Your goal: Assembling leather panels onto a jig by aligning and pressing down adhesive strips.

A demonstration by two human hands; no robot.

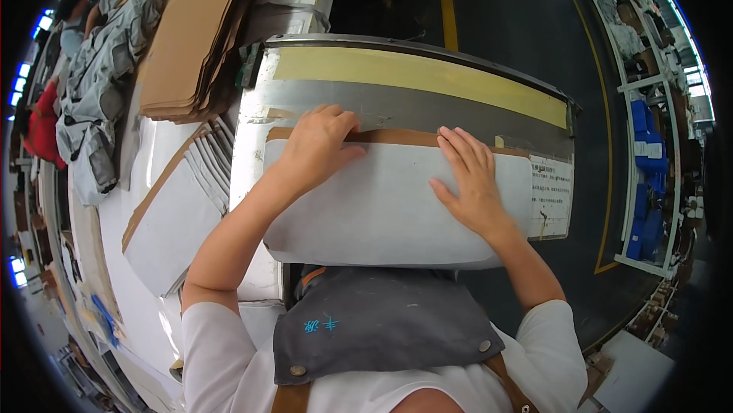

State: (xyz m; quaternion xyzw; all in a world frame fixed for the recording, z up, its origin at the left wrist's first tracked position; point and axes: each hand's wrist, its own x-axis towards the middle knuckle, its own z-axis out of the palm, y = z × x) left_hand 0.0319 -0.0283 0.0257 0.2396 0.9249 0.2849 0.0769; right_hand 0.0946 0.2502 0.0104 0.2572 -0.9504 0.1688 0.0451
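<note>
A wide white sheet (382,211) with a brown strip along its far edge lies across the metal-topped bench, overhanging its near side. Near the left end of that strip rests my left hand (321,150), fingers bent over the edge and thumb held apart. My right hand (469,184) lies flat on the sheet farther right, its fingers reaching the brown strip and its thumb spread. Neither hand visibly grips anything. Beyond my hands, a pale yellow band (412,77) runs along the far side of the metal bench top (321,96).
To the left lie a fanned stack of white sheets with brown edges (179,218) and a tall pile of brown cardboard (195,31). Grey crumpled cloth (103,85) is beyond them. A printed sheet (551,195) covers the bench's right end. Shelving with blue bins (649,176) stands at far right.
</note>
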